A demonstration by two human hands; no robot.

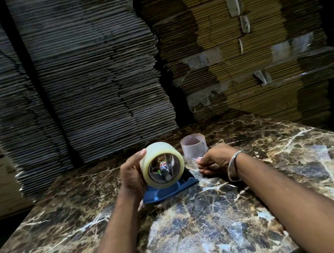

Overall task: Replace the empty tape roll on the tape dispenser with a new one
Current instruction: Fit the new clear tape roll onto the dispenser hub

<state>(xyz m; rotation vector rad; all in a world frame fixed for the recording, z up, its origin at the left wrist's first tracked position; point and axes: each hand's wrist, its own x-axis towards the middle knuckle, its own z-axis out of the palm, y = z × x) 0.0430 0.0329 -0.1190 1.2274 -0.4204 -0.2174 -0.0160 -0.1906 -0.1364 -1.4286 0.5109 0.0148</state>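
A full roll of clear tape (154, 157) sits on the hub of the blue tape dispenser (167, 192), which lies on the marble table (209, 222). My left hand (133, 177) grips the roll from the left side, thumb over its top. My right hand (215, 161) is just right of the dispenser, its fingertips pinching the loose clear end of the tape (193, 162). The empty tape core (193, 148), pale and translucent, stands upright on the table behind both hands.
Tall stacks of flattened cardboard (98, 72) rise behind the table and to the right (246, 50), close to its far edge. The table's left edge (29, 215) drops off to a dark floor. A metal bangle (235, 165) circles my right wrist.
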